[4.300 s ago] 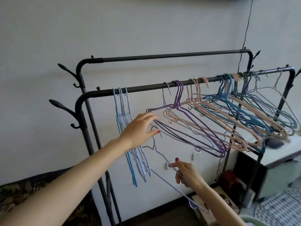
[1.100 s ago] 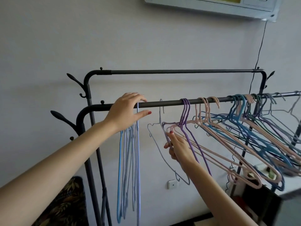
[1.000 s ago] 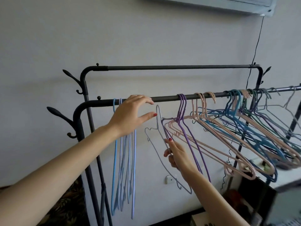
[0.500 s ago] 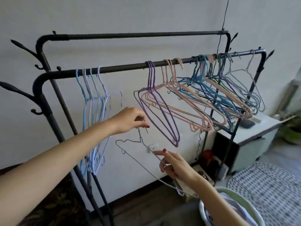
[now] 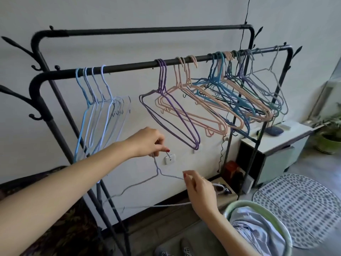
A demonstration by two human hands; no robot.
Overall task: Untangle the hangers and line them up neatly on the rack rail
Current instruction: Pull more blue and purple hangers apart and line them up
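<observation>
From the head camera, the person holds one pale lilac wire hanger [image 5: 145, 183] off the rack, low in front of the front rail [image 5: 140, 65]. The left hand [image 5: 147, 143] pinches its hook near the top, and the right hand [image 5: 200, 189] has fingers curled round its right shoulder wire, so the frame hangs flat between them. Holding it at two places probably keeps it from swinging into the others and lets the hook be turned toward the rail.

On the front rail four light blue and white hangers [image 5: 96, 108] hang close together at the left end, already sorted and nearly parallel. A bare stretch of rail lies just right of them, likely the place for the freed hanger. Further right hang what look like three purple hangers [image 5: 171, 115], then a pink bunch [image 5: 203, 108], then a crossed knot of blue, pink, green and grey ones [image 5: 254, 97]; their number cannot be counted. The back rail [image 5: 156, 30] carries none. A laundry basket [image 5: 282, 230] sits at the lower right.
</observation>
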